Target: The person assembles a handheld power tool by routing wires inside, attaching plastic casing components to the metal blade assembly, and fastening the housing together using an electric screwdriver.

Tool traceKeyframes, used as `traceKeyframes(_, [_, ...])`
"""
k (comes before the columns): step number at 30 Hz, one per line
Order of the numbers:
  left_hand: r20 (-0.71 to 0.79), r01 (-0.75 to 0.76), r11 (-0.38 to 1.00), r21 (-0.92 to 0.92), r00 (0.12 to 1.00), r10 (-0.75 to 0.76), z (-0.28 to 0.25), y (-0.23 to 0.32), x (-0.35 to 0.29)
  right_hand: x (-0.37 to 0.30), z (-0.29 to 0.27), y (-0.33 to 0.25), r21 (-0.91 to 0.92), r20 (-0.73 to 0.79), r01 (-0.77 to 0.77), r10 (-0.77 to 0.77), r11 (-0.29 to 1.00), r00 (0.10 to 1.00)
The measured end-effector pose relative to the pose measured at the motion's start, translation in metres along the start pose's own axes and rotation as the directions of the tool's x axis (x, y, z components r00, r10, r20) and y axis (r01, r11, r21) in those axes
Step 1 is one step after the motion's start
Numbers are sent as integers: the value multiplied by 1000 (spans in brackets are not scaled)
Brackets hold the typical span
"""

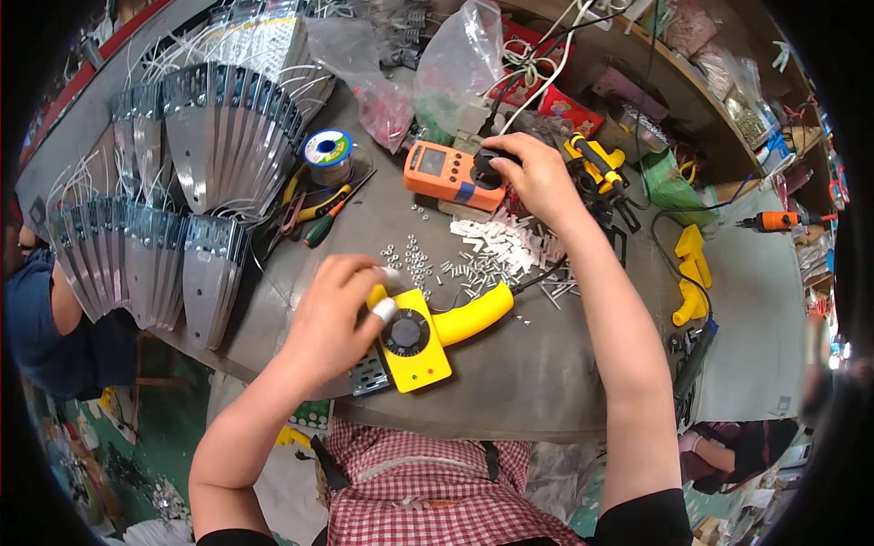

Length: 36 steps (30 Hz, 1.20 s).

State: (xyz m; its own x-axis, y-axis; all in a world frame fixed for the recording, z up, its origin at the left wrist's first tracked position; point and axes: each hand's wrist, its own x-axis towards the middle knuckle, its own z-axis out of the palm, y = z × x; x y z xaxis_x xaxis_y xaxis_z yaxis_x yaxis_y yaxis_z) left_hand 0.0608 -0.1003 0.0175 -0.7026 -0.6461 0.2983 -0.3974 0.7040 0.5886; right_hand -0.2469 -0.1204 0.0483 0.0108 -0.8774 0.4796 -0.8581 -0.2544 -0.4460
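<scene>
My left hand (335, 314) rests on the top of a yellow box-shaped tool with a black dial (417, 341) lying near the table's front edge; a white taped finger touches it beside the dial. Its yellow handle (473, 314) points right. My right hand (533, 173) reaches farther back and grips the black dial of an orange multimeter (446, 173). Between the two lie several small white pieces (505, 246) and small metal nuts (410, 259), scattered loose on the grey table (537, 373).
Fanned stacks of metal blades (223, 136) fill the left of the table. A solder spool (328, 150), pliers (319, 214), plastic bags (455, 59) and a yellow-black tool (596, 168) lie behind. An orange drill (774, 220) sits right. Another person's arm (55, 309) is at far left.
</scene>
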Motion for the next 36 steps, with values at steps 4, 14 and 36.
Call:
traceKeyframes(4, [167,-275,961,-18,947,274,-13,17,-7,9,9,-2,-133,32,39,-35,990,999])
traceKeyframes(14, [308,-389,916,104,888,342,-7,21,-3,3,17,0,-197,37,-5,13,980,999])
traceKeyframes(36, [272,-378,878,295,914,302,4,23,-14,-6,26,-6,-217,-75,-110,95,970,993])
